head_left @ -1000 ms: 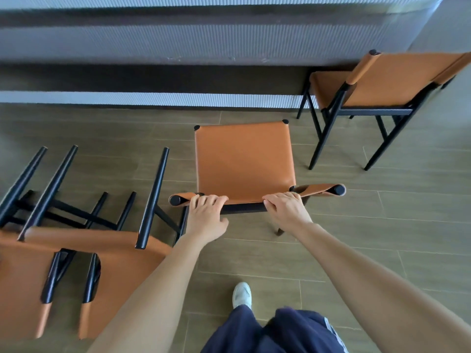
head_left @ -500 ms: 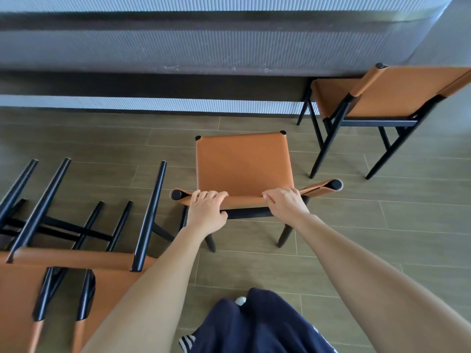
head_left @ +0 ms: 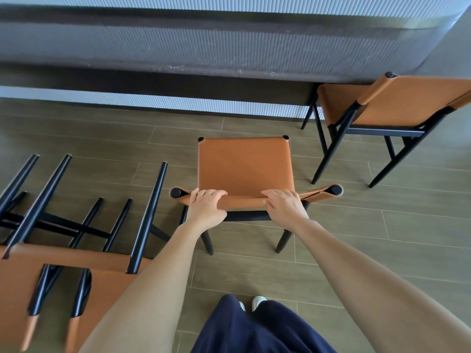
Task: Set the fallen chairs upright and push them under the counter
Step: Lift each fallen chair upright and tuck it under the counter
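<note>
Where fingers (head_left: 214,193) curl: chair backrest (head_left: 244,201).

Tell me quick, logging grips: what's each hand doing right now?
Left hand: closed on the upright chair's backrest.
Right hand: closed on the same backrest.

**Ribbed wall over plank floor**

The floor (head_left: 356,250) is laid in long olive-brown planks with thin pale joints running mostly left to right. Along the far side stands a wall (head_left: 178,103) of fine vertical ribs, pale grey-blue at its foot. Above that a dark recess (head_left: 153,84) runs across, shadowed. Higher up, a grey ribbed band (head_left: 204,47) overhangs, its lower edge scuffed with pale marks. Light is soft and even.
</note>
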Demonstrator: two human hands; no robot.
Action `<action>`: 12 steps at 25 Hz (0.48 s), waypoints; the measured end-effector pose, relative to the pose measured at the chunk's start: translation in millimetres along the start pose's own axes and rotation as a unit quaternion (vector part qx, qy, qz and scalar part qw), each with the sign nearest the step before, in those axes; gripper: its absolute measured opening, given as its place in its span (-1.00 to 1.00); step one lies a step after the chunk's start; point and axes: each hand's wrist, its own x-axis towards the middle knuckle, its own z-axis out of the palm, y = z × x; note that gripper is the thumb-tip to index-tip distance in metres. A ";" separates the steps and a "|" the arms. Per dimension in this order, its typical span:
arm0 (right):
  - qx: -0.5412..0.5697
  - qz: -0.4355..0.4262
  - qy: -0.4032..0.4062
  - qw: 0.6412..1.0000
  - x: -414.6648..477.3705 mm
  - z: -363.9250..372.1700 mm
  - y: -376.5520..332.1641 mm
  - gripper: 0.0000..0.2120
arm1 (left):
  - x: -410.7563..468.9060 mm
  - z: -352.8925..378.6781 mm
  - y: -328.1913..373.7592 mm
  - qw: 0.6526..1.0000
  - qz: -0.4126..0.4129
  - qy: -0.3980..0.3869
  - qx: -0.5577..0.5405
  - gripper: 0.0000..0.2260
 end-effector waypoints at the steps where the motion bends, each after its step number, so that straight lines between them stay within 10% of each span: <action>1: 0.034 -0.005 0.016 0.999 -2.7 -0.4 1.4 -0.63 | 0.3 -5.6 3.3 0.996 -0.034 -0.002 -0.086 -0.50; 7: 0.403 0.139 0.193 0.884 -43.7 6.2 5.7 -0.77 | -28.1 -18.7 27.5 0.813 -0.190 0.126 -0.535 -0.89; 12: 0.608 0.315 0.148 0.714 -34.5 -4.0 13.0 -0.94 | -31.7 1.9 37.2 0.634 -0.326 0.070 -0.698 -0.71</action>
